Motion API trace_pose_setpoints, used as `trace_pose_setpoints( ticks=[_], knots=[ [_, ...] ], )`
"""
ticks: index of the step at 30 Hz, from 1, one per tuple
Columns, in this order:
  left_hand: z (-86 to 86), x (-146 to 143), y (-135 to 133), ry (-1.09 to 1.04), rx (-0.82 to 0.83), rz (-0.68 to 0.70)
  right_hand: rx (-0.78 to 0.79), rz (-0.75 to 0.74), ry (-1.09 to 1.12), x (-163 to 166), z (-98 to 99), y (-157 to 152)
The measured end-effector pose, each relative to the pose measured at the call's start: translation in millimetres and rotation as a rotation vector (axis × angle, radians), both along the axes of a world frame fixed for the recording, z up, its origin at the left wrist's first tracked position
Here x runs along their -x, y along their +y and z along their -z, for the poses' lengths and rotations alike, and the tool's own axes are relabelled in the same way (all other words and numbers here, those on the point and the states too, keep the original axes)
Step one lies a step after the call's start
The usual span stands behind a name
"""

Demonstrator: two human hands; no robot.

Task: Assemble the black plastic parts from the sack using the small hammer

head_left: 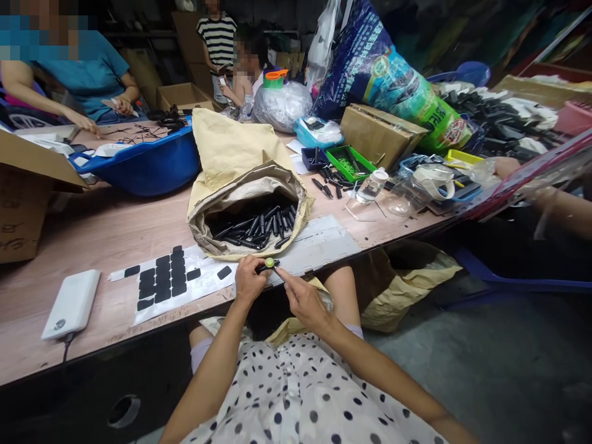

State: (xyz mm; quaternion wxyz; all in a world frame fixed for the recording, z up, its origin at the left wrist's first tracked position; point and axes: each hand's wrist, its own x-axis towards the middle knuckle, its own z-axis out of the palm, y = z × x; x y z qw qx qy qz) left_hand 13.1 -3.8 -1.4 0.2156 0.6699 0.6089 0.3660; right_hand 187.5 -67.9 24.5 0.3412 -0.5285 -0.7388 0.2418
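My left hand is closed around a small black stick-shaped part with a green end, held at the table's front edge. My right hand reaches to that part's tip with pinched fingers. Just behind my hands an open brown paper sack lies on its side, full of several black stick-shaped parts. To the left lies a white backing sheet carrying several black adhesive pads.
A white power bank with a cable lies at the front left. Behind stand a blue basin, cardboard boxes, a green tray, a plastic bottle and a large printed sack. Other people sit at the far side.
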Motion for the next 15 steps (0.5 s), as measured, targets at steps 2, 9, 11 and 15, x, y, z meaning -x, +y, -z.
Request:
trace_pose_setpoints(
  ticks=[2,9,11,15],
  knots=[
    [0.1,0.1,0.5,0.002,-0.004,0.002,-0.001,0.034,-0.015,-2.1,1.1,1.4],
    [1.3,3.4,2.5,-0.002,-0.018,0.005,0.004,0.078,-0.002,-6.3,3.0,3.0],
    [1.1,4.4,2.8,-0.002,-0.024,0.006,-0.031,0.119,0.013,-11.5,1.8,6.7],
    [-0.3,4.9,2.7,0.016,-0.046,0.007,-0.063,0.355,-0.154,-39.1,-9.2,32.0]
  ],
)
